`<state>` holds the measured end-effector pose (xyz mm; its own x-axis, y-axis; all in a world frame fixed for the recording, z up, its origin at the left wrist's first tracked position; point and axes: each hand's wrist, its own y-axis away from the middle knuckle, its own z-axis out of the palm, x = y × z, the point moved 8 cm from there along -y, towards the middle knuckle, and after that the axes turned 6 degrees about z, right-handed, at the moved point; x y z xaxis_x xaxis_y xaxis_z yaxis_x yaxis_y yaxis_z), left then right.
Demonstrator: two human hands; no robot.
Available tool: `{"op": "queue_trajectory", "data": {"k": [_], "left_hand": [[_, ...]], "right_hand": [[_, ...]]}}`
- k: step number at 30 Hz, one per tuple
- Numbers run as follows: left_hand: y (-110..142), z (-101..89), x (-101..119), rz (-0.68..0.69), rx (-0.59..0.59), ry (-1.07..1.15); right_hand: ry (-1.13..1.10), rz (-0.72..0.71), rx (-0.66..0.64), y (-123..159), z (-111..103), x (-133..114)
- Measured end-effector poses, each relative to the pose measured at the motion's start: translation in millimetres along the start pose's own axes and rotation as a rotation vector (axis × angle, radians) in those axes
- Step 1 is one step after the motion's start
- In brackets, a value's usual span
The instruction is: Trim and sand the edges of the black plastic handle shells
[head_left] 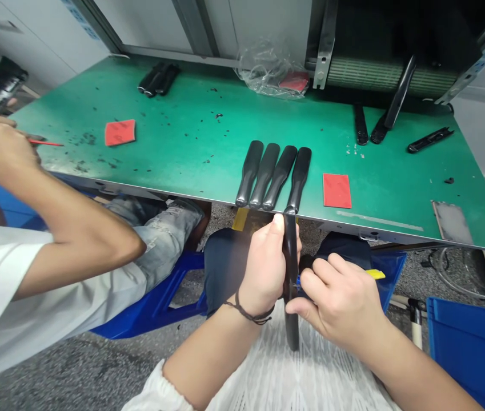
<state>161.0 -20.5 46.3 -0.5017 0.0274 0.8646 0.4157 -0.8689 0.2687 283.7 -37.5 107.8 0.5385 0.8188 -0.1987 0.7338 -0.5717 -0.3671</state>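
R hand (343, 291) grips yellow-ended tool (376, 274) beside blk pc (292, 331) clasped in L hand (265, 260), nr tbl (173, 137) edge.

A long, slender black piece (292, 245) stands in the lower middle of the frame, just right of centre, its length running nearly straight up and down. It looks smooth, with a glossy rounded knob at the upper end and a duller, blunt lower end; parts of its middle are covered. To its right, a mostly hidden tool (375, 274) shows a bright yellow end pointing right; whether its other end touches the piece cannot be told.
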Motion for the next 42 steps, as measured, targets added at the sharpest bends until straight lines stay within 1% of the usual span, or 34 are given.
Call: {"op": "queue_trajectory", "data": {"k": [6, 11, 15, 25, 34, 39, 42], "left_hand": [[-8.9, 1.3, 5.8, 0.004, 0.004, -0.040], [-17.6, 2.6, 12.2, 0.021, 0.010, -0.026], [-25.2, 3.6, 21.9, 0.043, 0.015, -0.003], [-43.9, 3.3, 43.1, 0.102, 0.038, 0.068], [-52.5, -6.3, 49.4, 0.107, 0.157, 0.145], [-55.7, -13.6, 47.2, 0.087, 0.203, 0.215], [-57.7, -18.8, 44.5, 0.103, 0.231, 0.244]], "right_hand": [[0.006, -0.021, -0.003, 0.6, 1.2, -2.7], [0.004, -0.030, -0.034, 3.9, 5.3, -3.8], [0.005, -0.034, -0.060, 6.2, 8.4, -4.8], [0.025, -0.036, -0.066, 9.3, 10.0, -8.8], [0.096, -0.022, -0.016, 8.2, 8.4, -9.9], [0.118, -0.011, 0.018, 9.9, 6.0, -9.8], [0.149, -0.005, 0.041, 11.2, 6.5, -9.1]]}}
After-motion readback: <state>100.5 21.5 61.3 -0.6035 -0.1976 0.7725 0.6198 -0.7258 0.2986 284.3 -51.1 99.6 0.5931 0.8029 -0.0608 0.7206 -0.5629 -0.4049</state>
